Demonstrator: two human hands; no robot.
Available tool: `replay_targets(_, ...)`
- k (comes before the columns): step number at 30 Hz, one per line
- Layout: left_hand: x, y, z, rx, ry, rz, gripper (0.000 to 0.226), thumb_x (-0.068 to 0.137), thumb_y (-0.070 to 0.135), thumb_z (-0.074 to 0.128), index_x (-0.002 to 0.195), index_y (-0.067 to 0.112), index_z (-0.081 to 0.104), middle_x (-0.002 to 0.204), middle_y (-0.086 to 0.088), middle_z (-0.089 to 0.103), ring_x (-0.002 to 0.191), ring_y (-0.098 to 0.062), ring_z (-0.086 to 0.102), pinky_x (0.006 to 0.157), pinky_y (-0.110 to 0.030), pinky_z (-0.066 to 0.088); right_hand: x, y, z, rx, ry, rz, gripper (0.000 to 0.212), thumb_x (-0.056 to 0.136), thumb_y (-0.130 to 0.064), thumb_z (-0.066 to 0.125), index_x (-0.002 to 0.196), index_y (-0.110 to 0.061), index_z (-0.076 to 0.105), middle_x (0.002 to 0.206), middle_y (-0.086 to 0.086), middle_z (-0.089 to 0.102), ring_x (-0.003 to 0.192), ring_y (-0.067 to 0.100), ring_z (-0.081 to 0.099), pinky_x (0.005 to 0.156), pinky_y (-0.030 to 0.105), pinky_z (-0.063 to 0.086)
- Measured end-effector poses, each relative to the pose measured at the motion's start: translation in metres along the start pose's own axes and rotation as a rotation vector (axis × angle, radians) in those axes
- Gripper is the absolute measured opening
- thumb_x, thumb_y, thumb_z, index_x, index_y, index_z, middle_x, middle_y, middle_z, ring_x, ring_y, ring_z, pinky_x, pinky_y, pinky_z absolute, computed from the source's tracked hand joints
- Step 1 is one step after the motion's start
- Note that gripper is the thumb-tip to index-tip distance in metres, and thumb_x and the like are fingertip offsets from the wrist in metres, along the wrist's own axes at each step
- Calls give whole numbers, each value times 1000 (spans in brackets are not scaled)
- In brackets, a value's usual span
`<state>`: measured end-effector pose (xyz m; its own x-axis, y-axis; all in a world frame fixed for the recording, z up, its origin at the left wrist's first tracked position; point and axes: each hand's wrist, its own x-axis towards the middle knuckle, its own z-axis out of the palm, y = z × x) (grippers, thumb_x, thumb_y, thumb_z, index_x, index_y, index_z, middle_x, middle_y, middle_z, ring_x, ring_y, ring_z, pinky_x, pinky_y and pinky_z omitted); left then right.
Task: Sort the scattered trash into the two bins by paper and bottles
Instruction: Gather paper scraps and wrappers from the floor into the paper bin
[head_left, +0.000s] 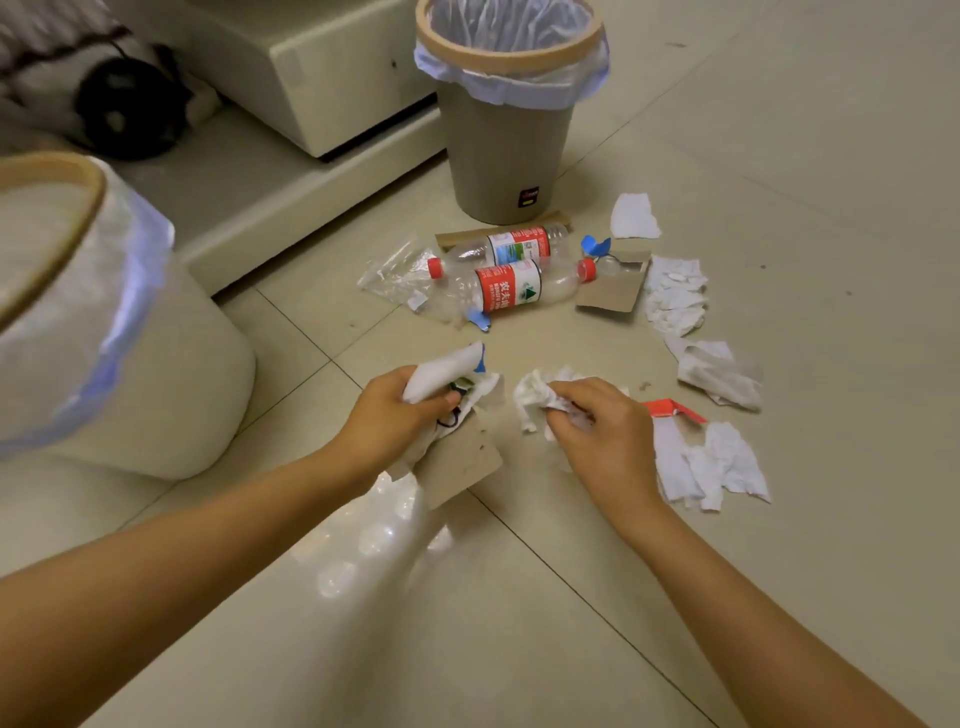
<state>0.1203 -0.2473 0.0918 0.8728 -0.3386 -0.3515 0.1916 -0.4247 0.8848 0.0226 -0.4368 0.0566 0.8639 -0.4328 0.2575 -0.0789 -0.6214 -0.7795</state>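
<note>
Left hand: my left hand (402, 410) is closed around a bundle of white paper (441, 374), with a brown cardboard piece (462, 460) hanging from the same grip.
Right hand: my right hand (597, 426) pinches a crumpled tissue (535, 397) just above the floor (519, 623).
Near right: torn white paper scraps (711, 467) and a red strip (670, 408) lie beside my right hand.
Farther out: two plastic bottles (511, 286) with red labels lie side by side, touching, among a clear plastic bag (395, 275), cardboard and shredded paper (675, 296).
Bins: one lined bin (498, 150) stands upright beyond the bottles; the other lined bin (78, 312) sits close at my left.
</note>
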Motion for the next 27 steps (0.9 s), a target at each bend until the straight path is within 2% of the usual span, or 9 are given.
replay_targets(4, -8, 21, -45, -10, 98, 13, 24, 87, 24, 69, 108, 29, 60, 91, 9, 65, 80, -8, 60, 62, -17, 46, 22, -50, 15, 224, 11, 8, 20, 80, -12, 72, 99, -19, 74, 84, -8, 70, 78, 4, 63, 68, 15, 48)
replay_targets(7, -18, 36, -78, -47, 163, 59, 17, 87, 24, 68, 103, 28, 62, 88, 6, 67, 79, -10, 62, 57, -14, 49, 41, -85, 24, 373, 9, 34, 25, 79, -12, 75, 99, -28, 70, 85, -12, 70, 78, 1, 64, 69, 11, 49)
replay_targets(9, -28, 47, -100, -58, 194, 108, 15, 88, 20, 67, 97, 32, 61, 89, 4, 68, 80, -11, 63, 64, -17, 54, 54, -111, 29, 415, -12, 16, 25, 80, -15, 75, 98, -31, 69, 85, -14, 70, 78, 1, 65, 69, 12, 51)
replay_targets(14, -49, 73, -167, -34, 377, 199, 15, 86, 20, 69, 93, 32, 62, 86, 8, 67, 75, 0, 60, 70, -19, 50, 71, -171, 54, 517, -84, 6, 18, 81, -19, 73, 99, -18, 74, 83, -4, 72, 77, 10, 66, 70, 25, 55)
replay_targets(17, -58, 88, -224, 13, 472, 196, 16, 87, 20, 69, 96, 31, 62, 83, 12, 63, 71, 3, 58, 62, -13, 48, 71, -206, 71, 526, -163, -49, 17, 81, -24, 73, 97, -19, 73, 82, -6, 72, 77, 8, 66, 67, 23, 54)
replay_targets(19, -60, 93, -267, 97, 523, 172, 25, 85, 25, 71, 109, 26, 61, 90, 7, 64, 78, -3, 59, 59, -14, 49, 69, -231, 80, 545, -197, -83, 15, 81, -26, 73, 95, -21, 73, 80, -7, 71, 75, 8, 66, 65, 20, 54)
replay_targets(21, -56, 90, -305, 143, 544, 104, 38, 83, 31, 73, 116, 23, 57, 96, 2, 64, 84, -13, 61, 64, -24, 51, 67, -254, 89, 575, -227, -97, 12, 81, -25, 73, 93, -21, 73, 78, -4, 72, 75, 13, 67, 65, 21, 56)
replay_targets(24, -44, 71, -337, 190, 510, -20, 41, 80, 33, 75, 113, 24, 52, 92, 3, 61, 83, -14, 60, 66, -27, 50, 65, -283, 100, 623, -257, -109, 10, 81, -20, 73, 91, -18, 73, 79, 3, 73, 76, 19, 68, 68, 26, 58)
replay_targets(27, -30, 52, -346, 244, 476, -57, 67, 68, 48, 80, 124, 25, 51, 112, 2, 62, 93, -16, 60, 69, -29, 53, 69, -305, 118, 671, -232, -98, 11, 81, -17, 73, 91, -14, 74, 79, 6, 73, 72, 16, 68, 64, 23, 56)
